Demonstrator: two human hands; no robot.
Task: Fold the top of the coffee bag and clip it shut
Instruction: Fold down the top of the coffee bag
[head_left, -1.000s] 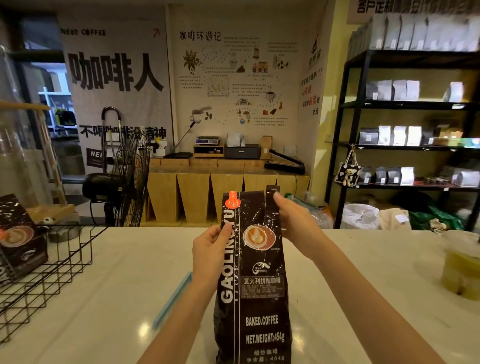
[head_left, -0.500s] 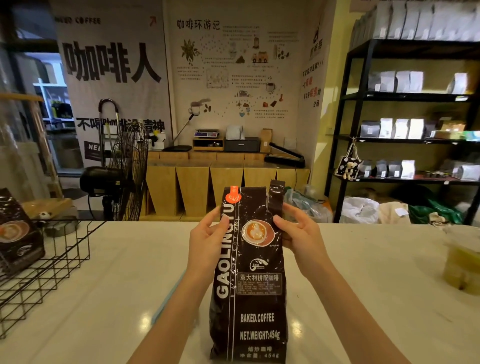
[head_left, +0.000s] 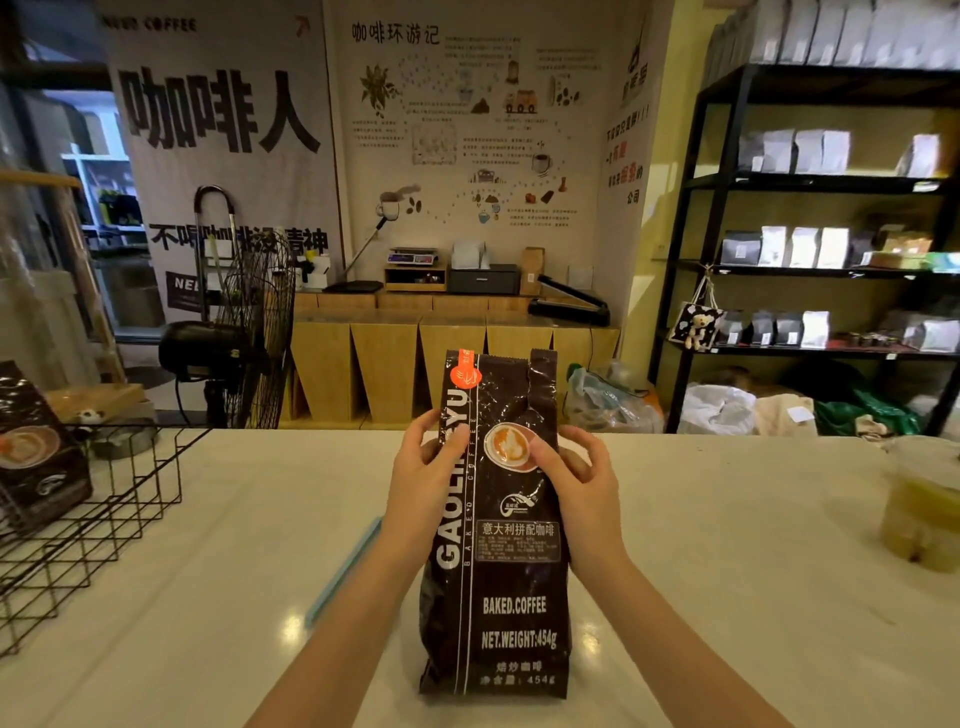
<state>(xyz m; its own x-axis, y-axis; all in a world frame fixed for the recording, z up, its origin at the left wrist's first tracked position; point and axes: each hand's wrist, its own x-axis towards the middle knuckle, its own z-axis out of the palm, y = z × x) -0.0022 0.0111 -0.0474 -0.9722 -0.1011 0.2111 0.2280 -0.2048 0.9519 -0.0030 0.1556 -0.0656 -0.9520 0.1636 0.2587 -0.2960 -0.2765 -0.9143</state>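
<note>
A tall dark brown coffee bag (head_left: 506, 597) stands upright on the white counter (head_left: 208, 571), its top edge open and unfolded, with an orange sticker near the top left corner. My left hand (head_left: 423, 475) grips the bag's left side, thumb on the front. My right hand (head_left: 576, 483) grips its right side, thumb beside the printed coffee cup picture. A long light blue clip (head_left: 345, 569) lies flat on the counter just left of my left forearm, partly hidden behind it.
A black wire basket (head_left: 104, 514) holding another dark coffee bag (head_left: 39, 452) stands at the left. A plastic cup with yellow-green drink (head_left: 919, 509) sits at the right edge. Beyond the counter are a floor fan (head_left: 249, 332) and shelves of bags (head_left: 810, 244).
Both hands slid down from the bag's top to its upper middle. The right-hand top corner, earlier pinched by my right hand, now stands free and upright.
</note>
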